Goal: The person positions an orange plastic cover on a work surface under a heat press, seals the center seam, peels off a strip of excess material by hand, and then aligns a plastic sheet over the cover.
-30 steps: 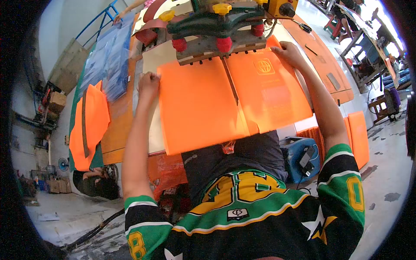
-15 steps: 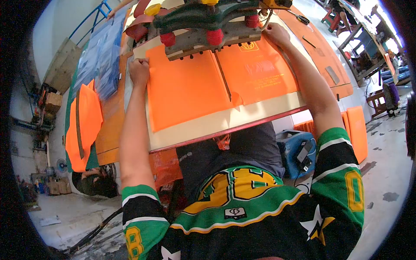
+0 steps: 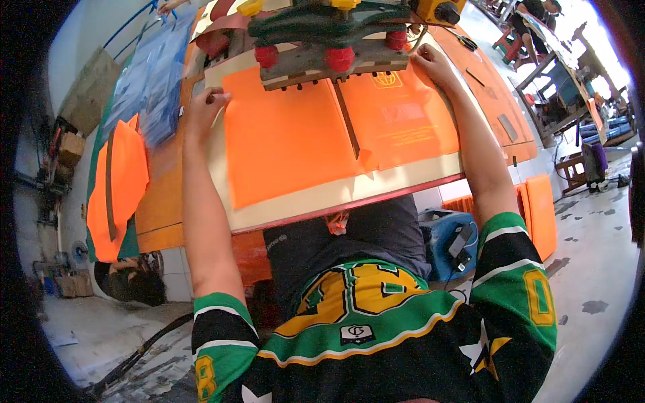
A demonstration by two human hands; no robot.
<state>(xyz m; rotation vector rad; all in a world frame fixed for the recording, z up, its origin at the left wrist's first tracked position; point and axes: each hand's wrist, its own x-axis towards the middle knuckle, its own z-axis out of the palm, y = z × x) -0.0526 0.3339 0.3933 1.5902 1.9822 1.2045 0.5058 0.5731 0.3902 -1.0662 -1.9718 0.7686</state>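
A bright orange plastic sheet [image 3: 289,144] lies on a cream board [image 3: 396,173], with a dark strip [image 3: 347,121] down its middle and printing on its right half. My left hand [image 3: 203,111] is beside the sheet's upper left edge, fingers curled in; anything between them is hidden. At the board's far right, my right hand [image 3: 433,66] rests by the sheet's upper right edge with bent fingers, and what they hold cannot be made out. Above the sheet's far edge hangs a machine's metal bar [image 3: 322,75] with red knobs [image 3: 339,59].
Left of the board are clear plastic sheets [image 3: 151,94] and another orange piece [image 3: 121,185]. Scissors [image 3: 465,41] lie at the far right. A blue container [image 3: 440,252] stands below the board. One person [image 3: 534,27] sits in the right background.
My left hand has shifted slightly left, away from the sheet's edge, and its fingers have changed pose. My right hand stays near the same corner. The whole view has shifted a little.
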